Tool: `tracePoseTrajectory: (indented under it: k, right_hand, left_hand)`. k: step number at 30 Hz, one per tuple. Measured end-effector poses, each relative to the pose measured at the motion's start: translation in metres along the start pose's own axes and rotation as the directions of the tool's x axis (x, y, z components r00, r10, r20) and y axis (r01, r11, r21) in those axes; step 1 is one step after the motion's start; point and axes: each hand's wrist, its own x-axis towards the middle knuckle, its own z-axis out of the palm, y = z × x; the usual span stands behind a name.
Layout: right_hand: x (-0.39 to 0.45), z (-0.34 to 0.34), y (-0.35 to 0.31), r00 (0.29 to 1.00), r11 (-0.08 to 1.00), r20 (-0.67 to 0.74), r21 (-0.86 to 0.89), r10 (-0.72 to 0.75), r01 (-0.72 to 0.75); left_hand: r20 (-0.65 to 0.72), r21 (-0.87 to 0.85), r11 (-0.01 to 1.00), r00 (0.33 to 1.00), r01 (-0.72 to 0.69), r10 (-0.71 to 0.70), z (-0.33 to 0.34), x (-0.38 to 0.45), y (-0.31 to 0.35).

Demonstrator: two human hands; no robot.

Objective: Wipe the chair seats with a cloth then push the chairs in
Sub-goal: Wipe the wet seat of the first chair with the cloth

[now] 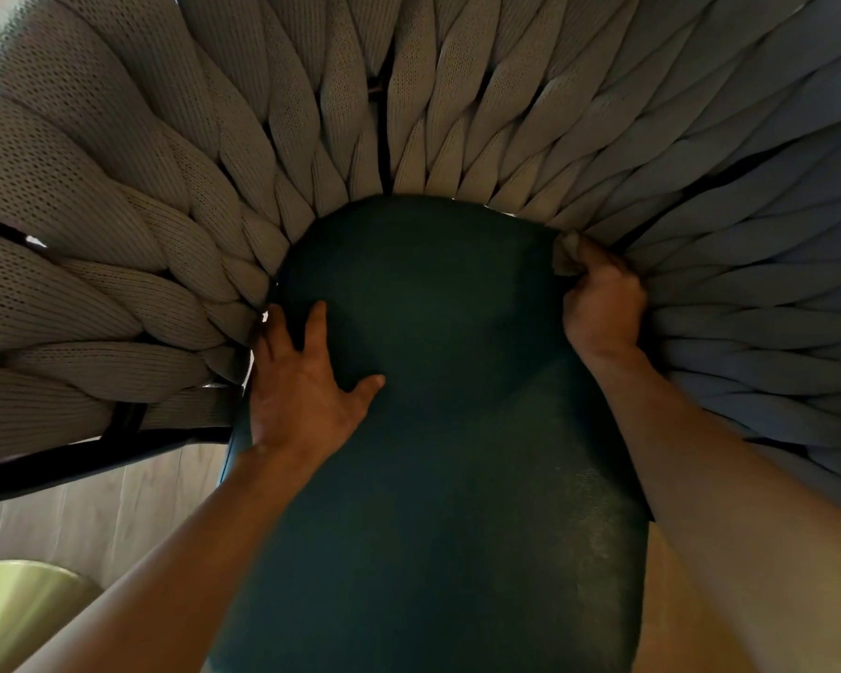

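A dark teal chair seat (433, 429) fills the middle of the head view. A curved backrest of thick grey woven straps (166, 187) wraps around its far side. My left hand (302, 381) lies flat on the seat's left edge with fingers spread and holds nothing. My right hand (603, 303) is closed in a fist on a small pale cloth (566, 252), pressed where the seat's right back edge meets the straps. Most of the cloth is hidden inside the fist.
A black chair frame bar (93, 454) runs below the straps at the left. Beneath lies a pale tiled floor (93, 517). A shiny yellow-green rounded object (15, 609) sits at the bottom left corner.
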Motion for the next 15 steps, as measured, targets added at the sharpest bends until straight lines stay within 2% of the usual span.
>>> tracePoseTrajectory:
  k: [7,12,15]
  right_hand:
    - [0.016,0.05,-0.106,0.975,0.976,0.039,0.037,-0.218,0.217]
    - [0.008,0.064,-0.161,0.935,0.925,0.031,0.158,-0.354,0.345]
    - [0.006,0.068,-0.168,0.904,0.905,0.124,0.18,-0.41,0.386]
  left_hand:
    - [-0.103,-0.207,0.977,0.993,0.042,-0.064,-0.013,0.005,0.005]
    - [-0.097,-0.227,0.972,0.992,0.052,-0.076,-0.015,0.006,0.005]
    - [-0.081,-0.22,0.973,0.993,0.065,-0.085,-0.015,0.006,0.005]
